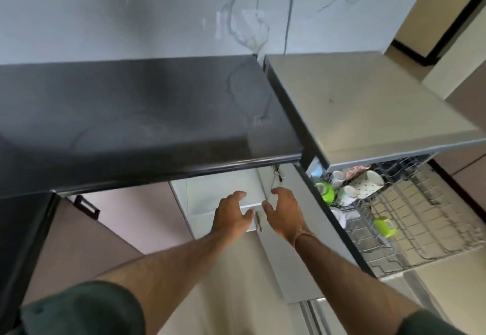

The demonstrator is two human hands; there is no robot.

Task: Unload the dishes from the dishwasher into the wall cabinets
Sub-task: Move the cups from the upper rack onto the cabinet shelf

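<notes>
A black countertop (147, 124) spans the kitchen above an open white cabinet (221, 190). To its right, the dishwasher (368, 103) has its wire rack (426, 219) pulled out. The person's 2 bare hands reach toward the cabinet, the left hand (231, 216) and right hand (284, 213) side by side, fingers spread and holding nothing. White dishes (365, 184) crowd the rack's rear, and 1 green cup (385, 226) lies on the wires.

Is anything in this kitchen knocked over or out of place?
Little stands out. One green cup seems to lie on its side, alone on the pulled-out rack, while the other dishes sit packed together farther back.
</notes>
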